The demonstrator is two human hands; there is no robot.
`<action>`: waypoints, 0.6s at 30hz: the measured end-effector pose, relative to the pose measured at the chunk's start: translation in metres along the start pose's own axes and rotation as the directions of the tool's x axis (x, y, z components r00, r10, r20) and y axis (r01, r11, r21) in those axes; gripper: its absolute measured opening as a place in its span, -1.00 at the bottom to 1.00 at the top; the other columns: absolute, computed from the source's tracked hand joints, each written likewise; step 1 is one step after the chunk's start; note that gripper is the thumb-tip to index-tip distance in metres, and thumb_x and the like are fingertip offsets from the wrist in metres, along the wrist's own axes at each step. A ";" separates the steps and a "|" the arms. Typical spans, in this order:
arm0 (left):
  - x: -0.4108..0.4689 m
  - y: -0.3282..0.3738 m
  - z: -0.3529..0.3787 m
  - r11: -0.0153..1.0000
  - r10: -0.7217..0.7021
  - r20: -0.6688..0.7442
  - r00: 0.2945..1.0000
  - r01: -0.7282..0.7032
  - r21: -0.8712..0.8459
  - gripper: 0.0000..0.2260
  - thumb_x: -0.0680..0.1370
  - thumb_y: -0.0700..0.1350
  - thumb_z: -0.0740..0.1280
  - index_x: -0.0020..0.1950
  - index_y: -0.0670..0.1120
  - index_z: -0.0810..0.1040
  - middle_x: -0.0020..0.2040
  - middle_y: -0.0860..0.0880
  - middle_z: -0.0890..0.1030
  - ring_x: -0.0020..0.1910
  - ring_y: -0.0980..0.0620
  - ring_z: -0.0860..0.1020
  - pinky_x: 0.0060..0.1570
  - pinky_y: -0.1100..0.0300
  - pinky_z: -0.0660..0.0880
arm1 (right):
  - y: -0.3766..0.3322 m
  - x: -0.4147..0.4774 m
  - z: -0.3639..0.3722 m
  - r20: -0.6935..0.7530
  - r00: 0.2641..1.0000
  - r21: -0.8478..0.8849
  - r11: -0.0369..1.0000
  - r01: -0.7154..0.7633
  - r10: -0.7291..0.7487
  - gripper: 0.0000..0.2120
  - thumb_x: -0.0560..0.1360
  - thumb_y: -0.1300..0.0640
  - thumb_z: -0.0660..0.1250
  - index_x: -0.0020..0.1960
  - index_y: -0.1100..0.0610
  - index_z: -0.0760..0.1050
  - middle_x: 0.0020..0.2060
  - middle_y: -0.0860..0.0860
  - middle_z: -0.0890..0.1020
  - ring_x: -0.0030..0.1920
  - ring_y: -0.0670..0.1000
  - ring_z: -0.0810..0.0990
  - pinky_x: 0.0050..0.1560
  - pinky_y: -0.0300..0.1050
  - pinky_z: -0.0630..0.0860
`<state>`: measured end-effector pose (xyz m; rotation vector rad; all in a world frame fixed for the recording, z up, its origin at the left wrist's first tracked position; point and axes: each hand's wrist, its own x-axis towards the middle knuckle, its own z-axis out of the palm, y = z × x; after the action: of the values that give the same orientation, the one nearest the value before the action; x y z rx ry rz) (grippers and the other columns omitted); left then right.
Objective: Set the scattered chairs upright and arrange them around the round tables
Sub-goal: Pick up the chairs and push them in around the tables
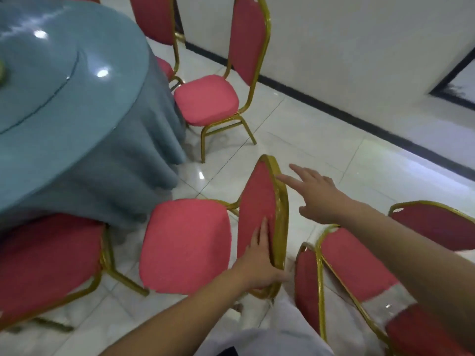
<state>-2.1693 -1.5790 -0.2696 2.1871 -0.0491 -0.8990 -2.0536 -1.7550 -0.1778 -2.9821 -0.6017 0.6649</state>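
Beside the table (77, 104), whose blue cloth hangs down to the floor, the chair (185, 245) stands upright with its seat toward the table and its back toward the person. Its gold metal frame looks stiff and probably not heavy, while the red padding is soft, so I think the best hold is on the frame at both sides of the back. The left hand (257, 263) pinches the lower edge of the back, and the right hand (318, 199) is spread open at the upper edge, holding nothing.
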 end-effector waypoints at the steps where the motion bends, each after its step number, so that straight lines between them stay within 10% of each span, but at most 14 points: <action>1: -0.001 0.003 0.004 1.000 -0.023 -0.021 1.000 0.022 -0.016 0.25 0.30 0.21 0.54 0.41 0.32 -0.55 0.60 0.10 -0.22 0.57 -0.15 0.06 0.45 -0.20 0.25 | 0.007 0.020 -0.003 0.001 0.999 -0.081 0.996 0.048 -0.048 -0.06 0.46 0.24 0.36 0.55 -0.29 -0.13 0.60 -0.02 -0.14 0.58 0.14 -0.07 0.48 0.23 0.11; 8: -0.014 0.011 0.017 0.975 -0.102 -0.137 0.985 0.071 -0.211 0.09 0.32 0.05 0.45 0.42 0.48 -0.39 0.53 0.28 0.04 0.36 -0.21 0.40 0.03 -0.03 0.58 | 0.015 0.121 -0.019 0.206 0.813 -0.275 0.765 0.582 -0.545 -0.50 0.47 -0.15 0.39 0.39 -0.20 0.38 0.42 -0.13 0.38 0.54 0.03 0.13 0.44 0.23 0.14; 14: -0.026 0.001 -0.010 0.952 -0.114 -0.050 0.992 0.095 -0.291 0.04 0.38 -0.14 0.47 0.50 0.44 -0.20 0.48 0.10 0.27 0.23 -0.09 0.54 0.10 -0.17 0.59 | 0.018 0.129 -0.010 0.114 0.804 -0.204 0.779 0.593 -0.583 -0.64 0.45 -0.25 0.37 0.22 -0.24 0.50 0.17 -0.21 0.54 0.38 -0.03 0.31 0.42 0.28 0.13; 18: -0.049 -0.033 -0.061 0.981 -0.170 -0.139 0.976 0.153 -0.122 -0.06 0.36 -0.24 0.38 0.51 0.44 0.02 0.37 0.18 0.42 0.22 0.20 0.49 0.17 0.24 0.50 | -0.005 0.134 0.001 0.023 0.833 -0.083 0.829 0.552 -0.553 -0.66 0.44 -0.31 0.31 0.13 -0.17 0.51 0.02 -0.18 0.53 0.24 0.00 0.37 0.26 0.12 0.30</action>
<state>-2.1768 -1.5024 -0.2341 2.1701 0.2496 -0.8035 -1.9441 -1.6996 -0.2318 -2.6477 -1.4473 0.5870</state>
